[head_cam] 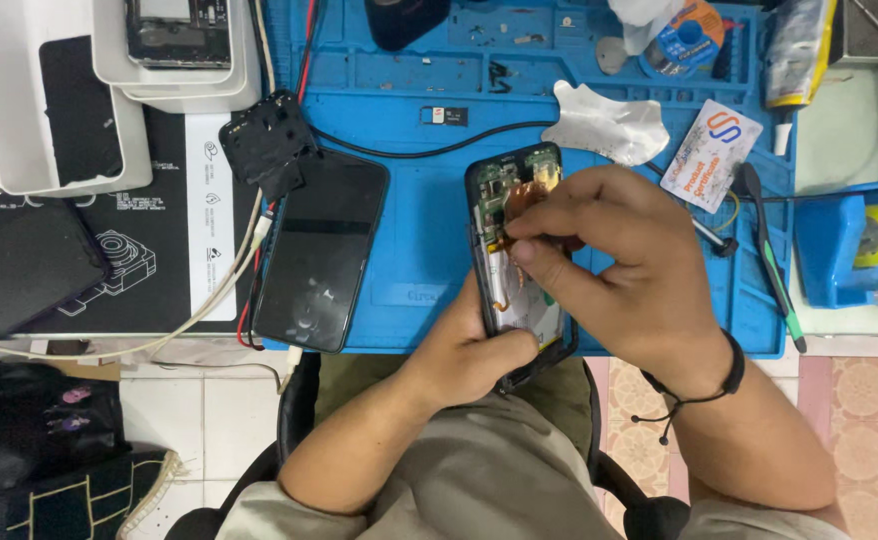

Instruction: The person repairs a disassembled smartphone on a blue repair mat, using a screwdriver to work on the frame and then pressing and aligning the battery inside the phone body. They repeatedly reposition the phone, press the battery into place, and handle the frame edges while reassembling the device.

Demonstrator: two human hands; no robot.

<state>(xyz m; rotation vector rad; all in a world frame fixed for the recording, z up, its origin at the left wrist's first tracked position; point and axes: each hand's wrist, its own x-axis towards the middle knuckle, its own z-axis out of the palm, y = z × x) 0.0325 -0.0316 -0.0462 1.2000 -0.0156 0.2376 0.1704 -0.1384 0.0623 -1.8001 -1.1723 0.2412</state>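
An opened smartphone [512, 262] with its back off lies at the front edge of the blue repair mat [409, 100], showing a green circuit board and copper-coloured flex parts. My left hand [471, 352] grips the phone's lower end from below. My right hand [614, 262] lies over its upper half, thumb and forefinger pinched on a small copper-coloured part [521, 197] near the board. A black cord bracelet circles my right wrist.
A black phone screen [321, 248] lies to the left on the mat, a black module [267, 140] and cables beside it. White trays [109, 80] stand at the back left. Crumpled tissue [607, 125], a card [711, 153], tweezers [771, 262], a solder spool [689, 35] and a blue tape dispenser [851, 245] sit at the right.
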